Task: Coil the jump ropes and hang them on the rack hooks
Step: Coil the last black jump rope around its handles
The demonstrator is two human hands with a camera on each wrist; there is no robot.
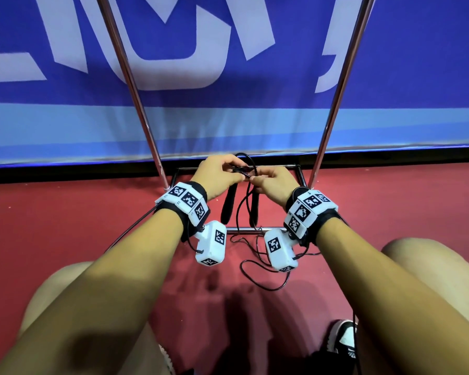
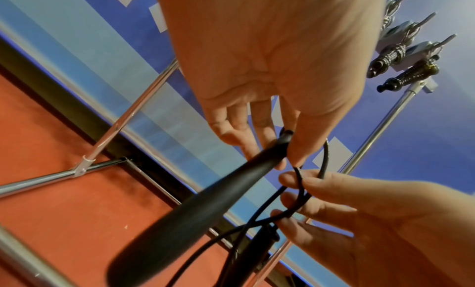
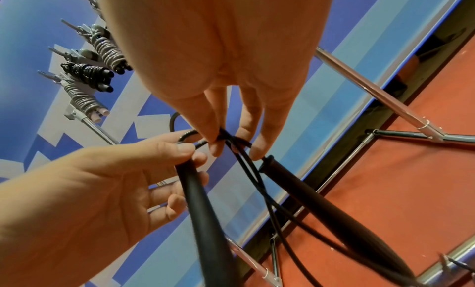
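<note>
A black jump rope hangs between my hands, low in front of the rack base. My left hand point(image 1: 229, 169) point(image 2: 280, 155) pinches the top end of one black handle point(image 2: 195, 208) point(image 3: 203, 214), which hangs down. My right hand point(image 1: 255, 180) point(image 3: 226, 147) pinches several strands of the thin black cord point(image 2: 299, 181) point(image 3: 241, 163) just beside it. The second handle point(image 3: 326, 210) point(image 1: 255, 209) dangles from the cord below my right fingers. The loose cord point(image 1: 266, 266) trails in loops on the red floor. Rack hooks point(image 2: 411, 37) point(image 3: 59, 53) high up carry coiled ropes point(image 2: 390, 55) point(image 3: 85, 72).
Two chrome rack poles point(image 1: 136, 98) point(image 1: 339, 98) rise on either side of my hands, joined by a low base bar point(image 1: 244, 230). A blue banner point(image 1: 228, 117) hangs right behind. My knees and a shoe point(image 1: 341, 339) are on the red floor point(image 1: 65, 212).
</note>
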